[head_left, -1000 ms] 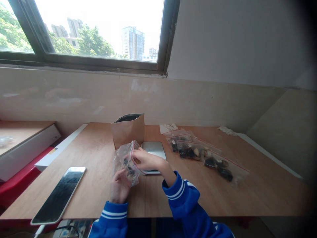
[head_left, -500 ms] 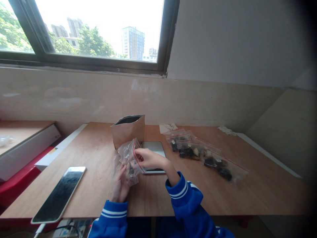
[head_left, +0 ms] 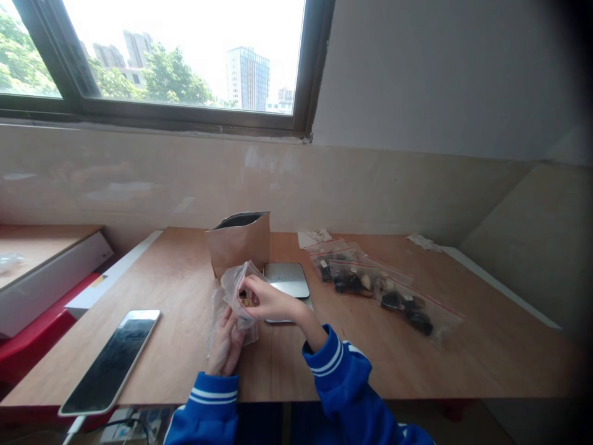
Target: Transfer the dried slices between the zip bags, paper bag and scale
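A: Near edge?
B: Phone (head_left: pixel 111 364), face up at left, screen dark, white cable (head_left: pixel 75 426) at its near end.
A: Hands?
B: Left hand (head_left: pixel 225 343) cups a clear zip bag (head_left: pixel 231 283) from the near side, fingers curled on it. Right hand (head_left: pixel 266 298) bends thumb and fingers at the bag's mouth, by brown pieces (head_left: pixel 249 301); cannot tell whether it pinches those or film.
A: Bag's position?
B: Tilted, mouth rightward, just left of a silver-topped scale (head_left: pixel 286 279).
A: Beyond?
B: Right of the scale, overlapping filled bags (head_left: pixel 354 281), dark and pale contents. Behind the clear bag, a brown paper bag (head_left: pixel 238 244), upright, top open. Farthest: wall (head_left: pixel 370 191), window (head_left: pixel 185 37).
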